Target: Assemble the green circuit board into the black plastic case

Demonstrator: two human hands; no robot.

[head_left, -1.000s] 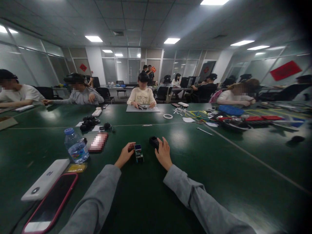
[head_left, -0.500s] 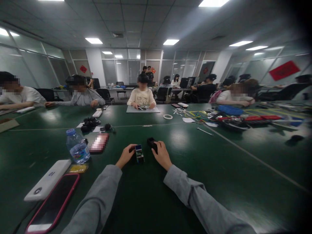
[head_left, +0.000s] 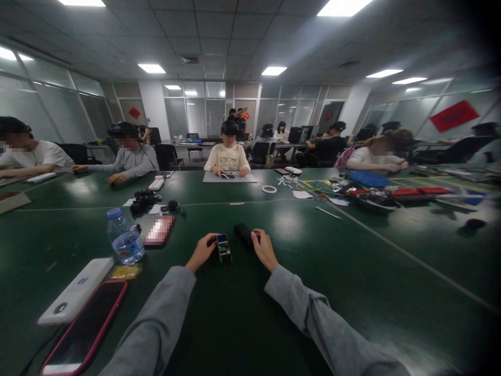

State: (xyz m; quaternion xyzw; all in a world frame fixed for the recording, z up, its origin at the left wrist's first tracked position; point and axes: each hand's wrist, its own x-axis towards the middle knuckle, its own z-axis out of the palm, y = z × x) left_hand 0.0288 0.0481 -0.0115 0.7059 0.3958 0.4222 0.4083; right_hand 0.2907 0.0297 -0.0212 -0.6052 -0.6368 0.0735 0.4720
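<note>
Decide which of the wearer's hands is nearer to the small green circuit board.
Left. The left hand is at the left edge of the circuit board; the right hand is farther off, to the board's right, at the black case.

Right of the one bottle point(head_left: 125, 240) are one circuit module point(head_left: 224, 249), one black case point(head_left: 243, 235), one white ring point(head_left: 269, 192) and one wrench point(head_left: 329, 212).

- On the table point(head_left: 376, 261) before you, a board point(head_left: 224, 250) sits between your left hand point(head_left: 202, 251) and a case point(head_left: 243, 235) at your right hand point(head_left: 265, 250).
- To your left, a bottle point(head_left: 126, 239) stands beyond a phone point(head_left: 86, 326).
- Ahead right, a wrench point(head_left: 329, 212) lies.
</note>
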